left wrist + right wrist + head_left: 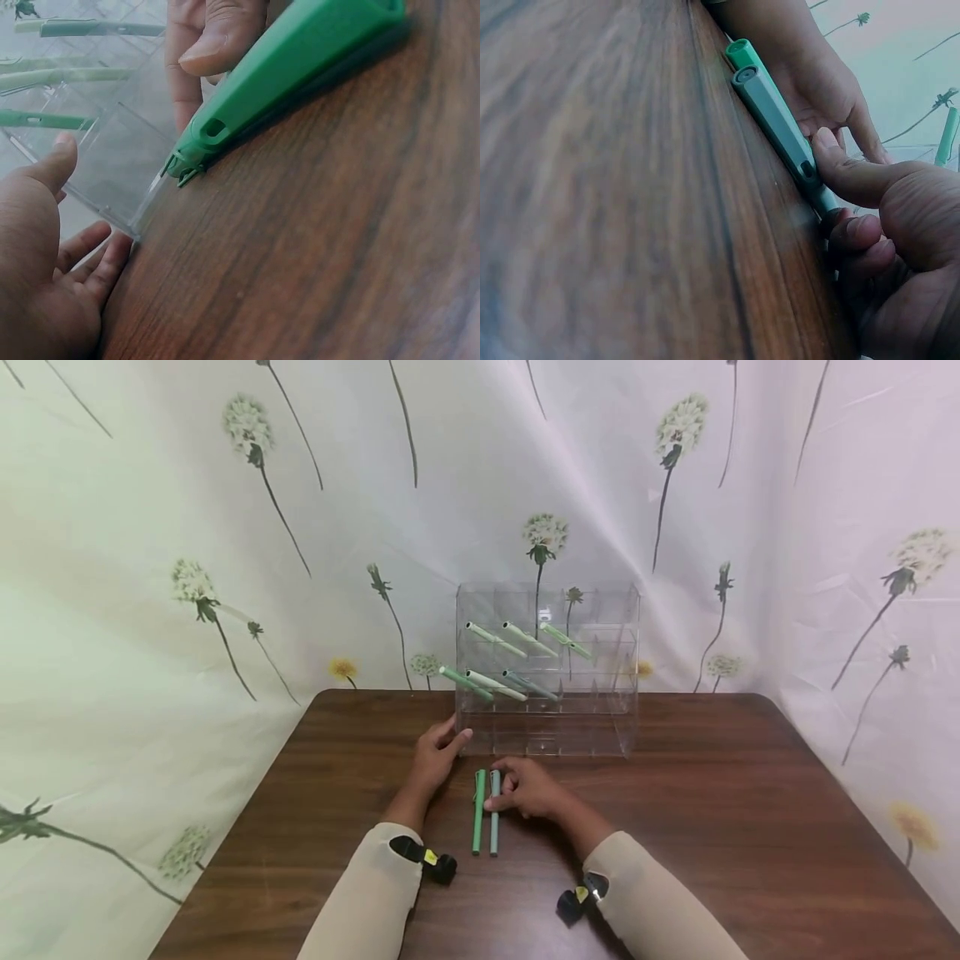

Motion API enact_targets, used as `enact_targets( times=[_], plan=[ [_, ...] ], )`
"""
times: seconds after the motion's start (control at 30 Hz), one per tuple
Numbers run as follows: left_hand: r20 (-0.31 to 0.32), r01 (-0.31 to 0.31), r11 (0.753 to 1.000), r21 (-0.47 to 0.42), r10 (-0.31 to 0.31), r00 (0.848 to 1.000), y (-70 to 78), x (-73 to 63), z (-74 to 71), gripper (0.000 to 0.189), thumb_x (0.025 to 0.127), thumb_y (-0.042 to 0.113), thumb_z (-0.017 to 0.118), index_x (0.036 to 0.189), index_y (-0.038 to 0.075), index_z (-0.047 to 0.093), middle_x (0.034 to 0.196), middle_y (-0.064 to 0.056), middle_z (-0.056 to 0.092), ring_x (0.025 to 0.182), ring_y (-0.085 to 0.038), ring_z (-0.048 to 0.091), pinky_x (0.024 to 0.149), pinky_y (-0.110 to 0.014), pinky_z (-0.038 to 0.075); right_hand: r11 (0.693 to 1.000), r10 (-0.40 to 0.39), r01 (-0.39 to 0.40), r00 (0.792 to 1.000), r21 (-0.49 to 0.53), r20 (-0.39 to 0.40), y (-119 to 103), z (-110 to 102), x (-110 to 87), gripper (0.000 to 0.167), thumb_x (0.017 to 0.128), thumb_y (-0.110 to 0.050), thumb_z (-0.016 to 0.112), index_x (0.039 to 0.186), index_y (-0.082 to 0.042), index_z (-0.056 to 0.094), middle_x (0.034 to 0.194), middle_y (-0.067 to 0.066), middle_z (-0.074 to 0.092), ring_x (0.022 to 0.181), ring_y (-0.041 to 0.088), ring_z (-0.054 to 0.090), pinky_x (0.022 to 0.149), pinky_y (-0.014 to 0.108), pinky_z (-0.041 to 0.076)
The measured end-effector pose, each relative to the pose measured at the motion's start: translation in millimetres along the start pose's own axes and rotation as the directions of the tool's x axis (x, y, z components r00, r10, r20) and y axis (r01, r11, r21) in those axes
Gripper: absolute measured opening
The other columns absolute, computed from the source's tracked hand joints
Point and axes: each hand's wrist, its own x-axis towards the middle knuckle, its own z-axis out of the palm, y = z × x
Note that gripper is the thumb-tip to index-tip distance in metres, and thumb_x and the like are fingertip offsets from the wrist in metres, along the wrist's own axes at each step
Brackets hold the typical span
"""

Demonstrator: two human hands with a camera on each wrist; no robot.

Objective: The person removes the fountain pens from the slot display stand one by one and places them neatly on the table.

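Observation:
Two capped pens lie side by side on the wooden table: a green pen point(478, 814) with its clip to the left, and a grey-blue pen point(494, 827) right of it. My right hand point(528, 789) pinches the grey-blue pen near its cap end, thumb and curled fingers around it. Behind them stands a clear plastic rack point(551, 727) with compartments. At the rack's lower left corner, my left hand point(435, 758) touches it with thumb and fingers extended. In the left wrist view the green pen point(292, 67) partly covers the right hand point(225, 34).
Several light green, white and grey pens lean in the rack's two middle rows, among them a green pen point(467, 683) at the left and a light green pen point(566, 641) above. A flower-printed curtain point(360, 527) hangs behind the table point(712, 810).

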Motion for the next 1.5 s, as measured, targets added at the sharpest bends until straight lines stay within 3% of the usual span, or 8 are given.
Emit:
enact_targets(
  times=[0.3, 0.97, 1.23, 1.5],
  plan=[
    [0.017, -0.001, 1.000, 0.004, 0.000, 1.000, 4.4, -0.5, -4.9, 0.061, 0.105, 0.043, 0.074, 0.160, 0.023, 0.057, 0.157, -0.019, 0.061, 0.144, -0.038, 0.059, 0.121, -0.061, 0.046, 0.999, -0.035, 0.035, 0.999, -0.018, 0.015, -1.2, -2.3, 1.3, 0.079, 0.094, -0.012, 0.088, 0.158, 0.009, 0.047, 0.067, -0.005, 0.056, 0.047, 0.009, 0.047, 0.049, 0.025, 0.043],
    [0.025, 0.032, 0.999, 0.001, -0.032, 0.999, 7.5, -3.5, -3.9, 0.061, 0.106, 0.041, 0.075, 0.160, 0.022, 0.057, 0.158, -0.018, 0.060, 0.145, -0.038, 0.058, 0.122, -0.059, 0.046, 1.000, -0.022, 0.022, 1.000, 0.005, 0.009, 2.2, -2.4, -0.4, 0.072, 0.095, -0.011, 0.087, 0.155, 0.008, 0.051, 0.067, -0.004, 0.059, 0.045, 0.010, 0.050, 0.046, 0.025, 0.045],
    [0.022, -0.015, 1.000, 0.010, 0.015, 1.000, 0.9, -2.8, -2.7, 0.059, 0.107, 0.036, 0.073, 0.161, 0.019, 0.056, 0.158, -0.020, 0.060, 0.147, -0.039, 0.058, 0.120, -0.059, 0.048, 0.999, -0.001, 0.001, 1.000, 0.048, 0.009, 3.5, -3.1, -1.1, 0.081, 0.094, -0.011, 0.088, 0.160, 0.007, 0.044, 0.070, -0.004, 0.061, 0.046, 0.010, 0.052, 0.046, 0.026, 0.046],
    [0.023, -0.021, 1.000, -0.020, 0.022, 0.999, -1.0, -2.7, -2.6, 0.058, 0.106, 0.035, 0.074, 0.160, 0.018, 0.057, 0.157, -0.021, 0.061, 0.146, -0.040, 0.058, 0.120, -0.060, 0.049, 0.990, 0.018, -0.019, 1.000, 0.143, 0.013, -3.6, -14.5, -7.0, 0.080, 0.094, -0.008, 0.087, 0.160, 0.005, 0.044, 0.072, -0.003, 0.064, 0.050, 0.012, 0.053, 0.048, 0.027, 0.044]
  ],
)
